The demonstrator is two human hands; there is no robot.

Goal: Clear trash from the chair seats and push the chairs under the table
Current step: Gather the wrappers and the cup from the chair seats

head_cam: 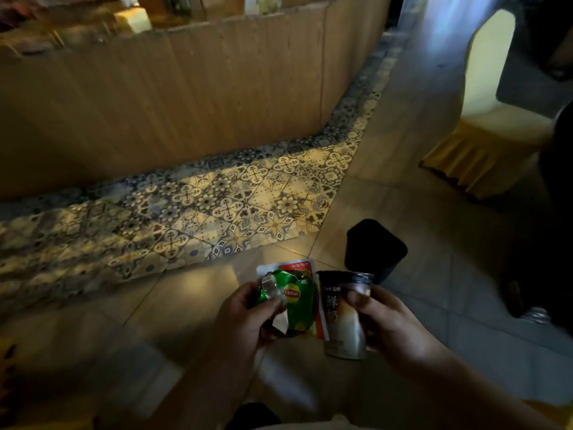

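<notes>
We carried trash toward the black floor bin (375,249), our left hand (238,318) clutching a crumpled green wrapper (297,296) and our right hand (390,321) wrapped round a dark lidded drink cup (341,318).

The covered chair (508,119) is cut off by the right edge, its legs hidden under a yellow skirt. The left hand (245,321) covers part of the green Lipton wrapper (294,296). Clutter behind the wooden partition (155,97) is blurred beyond telling.

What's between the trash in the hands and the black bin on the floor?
Nothing visible. The left hand holds the green wrapper, the right hand the cup; only bare floor tile lies ahead to the black bin.
</notes>
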